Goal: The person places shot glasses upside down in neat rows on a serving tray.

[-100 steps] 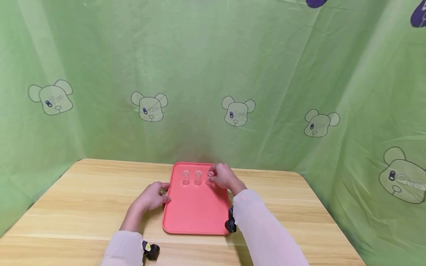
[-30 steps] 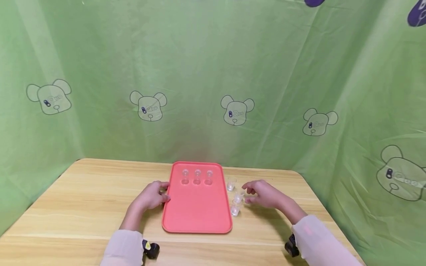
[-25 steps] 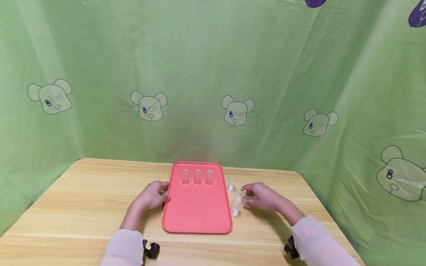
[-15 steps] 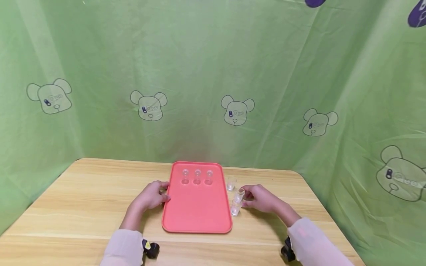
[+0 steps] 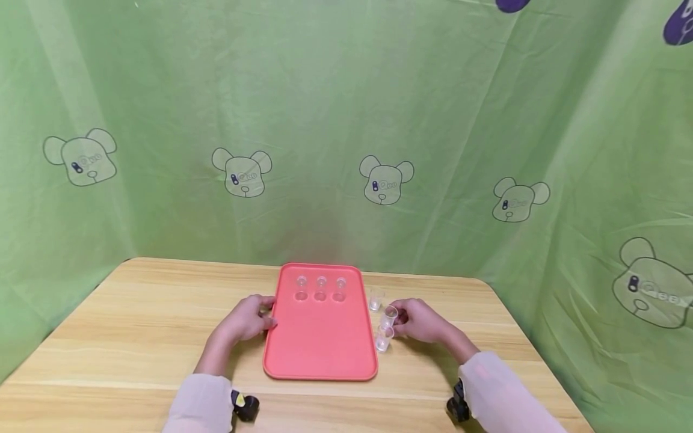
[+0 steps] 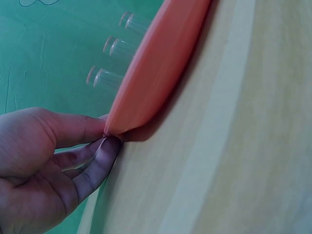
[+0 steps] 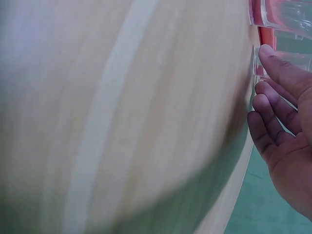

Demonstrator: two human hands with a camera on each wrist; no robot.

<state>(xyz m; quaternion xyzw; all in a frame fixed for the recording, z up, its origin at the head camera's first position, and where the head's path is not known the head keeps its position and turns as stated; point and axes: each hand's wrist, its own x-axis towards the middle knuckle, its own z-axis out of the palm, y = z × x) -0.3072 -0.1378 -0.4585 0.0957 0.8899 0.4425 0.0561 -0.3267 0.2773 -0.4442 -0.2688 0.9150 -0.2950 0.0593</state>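
Note:
My left hand [image 5: 248,317] holds the left rim of a red tray [image 5: 320,343]; in the left wrist view its thumb and fingertips meet at the rim. Across the tray's far part, three clear shot glasses [image 5: 322,288] stand in a row upside down, wide rims on the tray. Right of the tray, my right hand [image 5: 421,320] pinches an upright shot glass [image 5: 387,317] between thumb and fingers. In the right wrist view the thumb [image 7: 275,63] lies across that glass. A second upright glass [image 5: 382,340] is close in front of it, a third [image 5: 376,299] behind it.
The tray lies on a wooden table [image 5: 135,337]. Green cloth [image 5: 314,228] printed with bear heads hangs behind the table and at its sides. A small black camera sits at each wrist.
My right hand has left the third glass on the tray, moved right to the upright glasses, and closed its fingers on the middle one. My left hand has stayed at the tray's rim.

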